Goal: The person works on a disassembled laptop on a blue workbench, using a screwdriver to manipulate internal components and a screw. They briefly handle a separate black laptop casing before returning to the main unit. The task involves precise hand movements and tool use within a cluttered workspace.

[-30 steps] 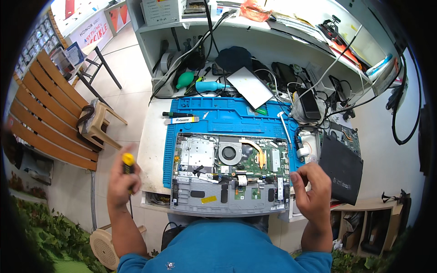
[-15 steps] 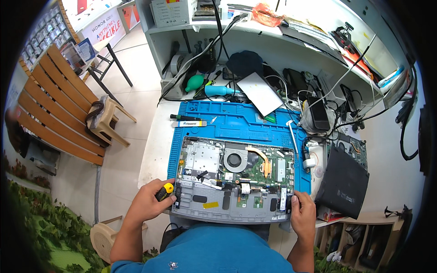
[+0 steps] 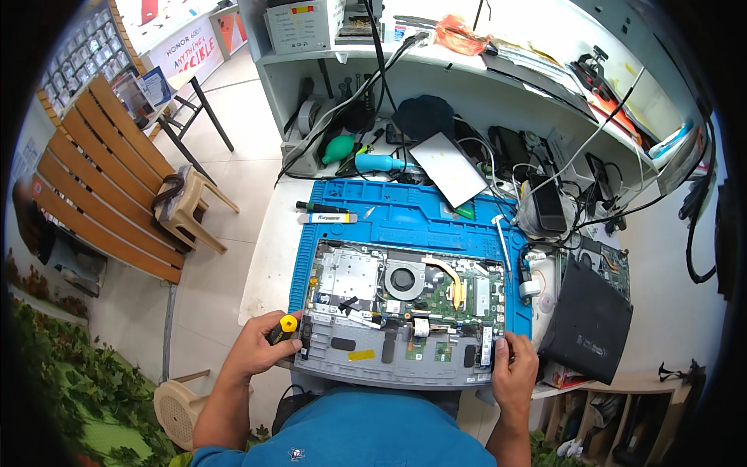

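Note:
An opened laptop base [image 3: 364,335] lies in front of me with its inside exposed. Its fan [image 3: 404,279], copper heat pipe [image 3: 451,278] and green circuit board [image 3: 437,313] show. My left hand [image 3: 257,345] grips the near left corner of the base, and a yellow-and-black screwdriver [image 3: 282,330] is tucked in the same hand. At the near right corner, my right hand [image 3: 513,370] holds the edge between thumb and fingers. A blue repair mat [image 3: 302,268] lies under the far part of the base, whose near edge reaches toward my body.
Screwdriver [image 3: 323,208] and a small white-and-blue tube [image 3: 328,219] lie at the mat's far left. A black laptop cover [image 3: 585,319] leans at the right. Behind are a silver panel [image 3: 449,170], a phone [image 3: 547,205] and tangled cables [image 3: 498,179] below a shelf [image 3: 350,54].
The view has shifted slightly. The laptop base's right end sits a little lower in the picture, my right hand with it. Both hands keep their hold.

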Demonstrator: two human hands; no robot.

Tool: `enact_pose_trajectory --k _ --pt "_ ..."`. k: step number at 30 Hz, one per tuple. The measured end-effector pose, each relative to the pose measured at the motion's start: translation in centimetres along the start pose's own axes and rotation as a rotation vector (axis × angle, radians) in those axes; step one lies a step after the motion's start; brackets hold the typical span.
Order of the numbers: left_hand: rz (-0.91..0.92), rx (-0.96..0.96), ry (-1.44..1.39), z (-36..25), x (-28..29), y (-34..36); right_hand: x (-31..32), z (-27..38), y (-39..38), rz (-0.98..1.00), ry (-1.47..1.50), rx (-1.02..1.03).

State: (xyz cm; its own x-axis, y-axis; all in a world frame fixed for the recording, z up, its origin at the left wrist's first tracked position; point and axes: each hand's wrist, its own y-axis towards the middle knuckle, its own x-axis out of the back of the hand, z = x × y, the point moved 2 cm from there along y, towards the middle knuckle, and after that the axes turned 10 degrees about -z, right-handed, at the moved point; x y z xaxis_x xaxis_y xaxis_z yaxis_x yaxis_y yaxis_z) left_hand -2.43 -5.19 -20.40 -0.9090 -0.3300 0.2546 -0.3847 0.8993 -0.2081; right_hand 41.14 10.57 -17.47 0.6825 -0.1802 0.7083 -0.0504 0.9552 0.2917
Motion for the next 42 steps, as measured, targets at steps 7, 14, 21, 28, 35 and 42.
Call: enact_pose_trajectory --k 7,14,21,28,35,42 --pt "-0.009 0.059 -0.046 -1.2 -0.3 0.1 -0.1 0.3 0.7 0.006 -0.042 0.018" --pt "0.014 -0.061 0.121 -1.0 0.4 1.2 -0.3 0.7 0.5 0.017 -0.184 0.065" --pt "-0.055 -0.082 0.317 -3.7 0.0 0.8 1.6 -1.5 1.1 0.225 -0.116 -0.110" --pt "0.017 0.025 0.266 -1.8 0.7 -0.4 3.0 -5.4 -1.2 0.427 0.400 -0.458" --pt "-0.022 0.132 -0.036 -0.7 0.2 -1.1 2.5 -6.5 -1.4 0.484 0.626 -0.557" --pt "-0.004 0.179 -0.013 -0.5 0.5 -1.9 2.6 -7.0 -2.0 0.491 0.675 -0.551"
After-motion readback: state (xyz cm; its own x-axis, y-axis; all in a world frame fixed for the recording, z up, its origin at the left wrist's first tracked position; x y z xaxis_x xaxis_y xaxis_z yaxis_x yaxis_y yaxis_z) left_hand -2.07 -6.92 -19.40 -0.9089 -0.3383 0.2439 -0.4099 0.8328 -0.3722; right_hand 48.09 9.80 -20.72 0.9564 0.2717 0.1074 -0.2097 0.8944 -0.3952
